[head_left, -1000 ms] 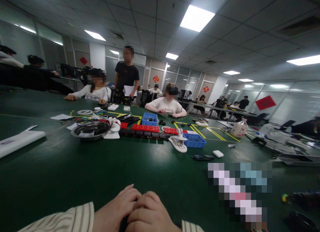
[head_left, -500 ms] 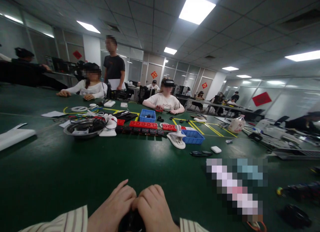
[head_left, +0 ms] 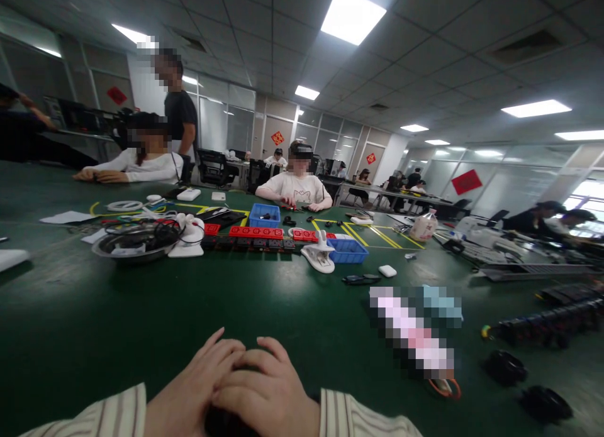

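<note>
At the bottom centre, my left hand and my right hand meet over the near edge of the green table. Their fingers are curled and partly overlap, the right lying over the left's fingertips. Beneath them shows part of a dark, rounded black object, which both hands clasp from above. Most of it is covered, so its kind cannot be made out. Striped cream sleeves reach both wrists.
A metal bowl of cables, red socket strips, a white clip and a blue bin stand mid-table. Right lie a blurred pink-white item and black coils. A co-worker sits opposite.
The view has turned to the right, so table items shift left. My right hand has slid further over my left, covering more of the black object. The standing person has turned and moved left.
</note>
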### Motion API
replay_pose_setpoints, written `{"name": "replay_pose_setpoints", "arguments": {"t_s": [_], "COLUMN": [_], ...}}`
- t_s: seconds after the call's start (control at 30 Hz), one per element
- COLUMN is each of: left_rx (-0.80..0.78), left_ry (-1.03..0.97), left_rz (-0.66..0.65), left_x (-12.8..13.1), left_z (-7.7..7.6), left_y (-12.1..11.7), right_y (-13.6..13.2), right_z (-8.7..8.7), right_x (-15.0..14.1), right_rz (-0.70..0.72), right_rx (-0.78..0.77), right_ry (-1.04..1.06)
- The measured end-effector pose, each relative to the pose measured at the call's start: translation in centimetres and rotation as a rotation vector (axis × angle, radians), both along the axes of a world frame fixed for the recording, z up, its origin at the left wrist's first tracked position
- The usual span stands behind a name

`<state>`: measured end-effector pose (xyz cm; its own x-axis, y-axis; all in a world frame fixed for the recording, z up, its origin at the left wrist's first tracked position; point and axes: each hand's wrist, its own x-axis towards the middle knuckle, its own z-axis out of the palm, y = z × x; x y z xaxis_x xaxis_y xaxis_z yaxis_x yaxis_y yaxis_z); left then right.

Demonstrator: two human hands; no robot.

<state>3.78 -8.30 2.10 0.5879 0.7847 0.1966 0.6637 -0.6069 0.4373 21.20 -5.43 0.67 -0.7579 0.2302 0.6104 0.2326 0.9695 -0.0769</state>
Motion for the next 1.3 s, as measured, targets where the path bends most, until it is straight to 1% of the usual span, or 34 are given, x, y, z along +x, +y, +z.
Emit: {"name": "replay_pose_setpoints", "arguments": {"t_s": [0.13, 0.2, 0.27, 0.33, 0.4, 0.5, 0.57, 0.67, 0.77, 0.83, 0.9, 0.93, 1.0, 1.07, 1.17, 1.23, 1.3], "left_rx": [0.069, 0.061, 0.044, 0.014, -0.031, -0.126, -0.161, -0.160, -0.134, -0.095, -0.048, -0.011, 0.070, 0.098, 0.082, 0.081, 0.053], "left_ry": [-0.049, -0.041, -0.029, -0.026, -0.029, -0.004, 0.007, -0.019, -0.012, 0.003, 0.010, 0.006, -0.012, -0.020, 0.006, 0.018, 0.012], "left_rz": [0.068, 0.079, 0.094, 0.100, 0.072, -0.053, -0.124, -0.135, -0.127, -0.126, -0.105, -0.061, 0.069, 0.144, 0.183, 0.217, 0.199], "left_x": [0.4, 0.5, 0.5, 0.4, 0.2, 0.0, -0.1, -0.5, -1.3, -1.8, -1.9, -1.7, -1.2, -0.4, 0.5, 0.8, 0.7], "left_z": [0.2, 0.3, 0.5, 0.8, 1.1, 1.5, 1.4, 0.9, -0.1, -0.7, -1.2, -1.3, -1.5, -1.3, -0.8, -0.2, 0.4], "left_y": [-0.6, -0.7, -0.6, -0.4, -0.1, 0.3, 0.6, 1.0, 1.4, 1.4, 1.2, 0.9, 0.3, -0.4, -1.1, -1.2, -1.0], "right_y": [-0.5, -0.6, -0.5, -0.2, 0.2, 0.5, 0.7, 0.7, 0.7, 0.5, 0.2, 0.0, -0.5, -1.0, -1.1, -0.8, -0.4], "right_z": [-0.1, -0.2, -0.4, -0.5, -0.5, -0.2, -0.1, 0.1, 0.2, 0.5, 1.0, 1.3, 1.9, 2.2, 1.6, 0.7, 0.0], "right_x": [-0.7, -1.0, -1.1, -1.0, -0.7, -0.3, 0.0, 0.2, 0.2, 0.2, 0.2, 0.2, 0.3, 0.2, -0.1, -0.5, -0.8], "right_rz": [-0.194, -0.285, -0.322, -0.291, -0.214, -0.050, 0.056, 0.163, 0.187, 0.160, 0.098, 0.055, -0.063, -0.195, -0.327, -0.349, -0.322], "right_rx": [-0.078, -0.093, -0.061, -0.025, -0.011, -0.021, -0.012, 0.015, -0.004, -0.041, -0.106, -0.151, -0.245, -0.295, -0.256, -0.199, -0.148], "right_ry": [0.213, 0.231, 0.221, 0.183, 0.081, -0.067, -0.069, -0.078, -0.067, 0.016, 0.107, 0.142, 0.203, 0.241, 0.202, 0.109, 0.036]}}
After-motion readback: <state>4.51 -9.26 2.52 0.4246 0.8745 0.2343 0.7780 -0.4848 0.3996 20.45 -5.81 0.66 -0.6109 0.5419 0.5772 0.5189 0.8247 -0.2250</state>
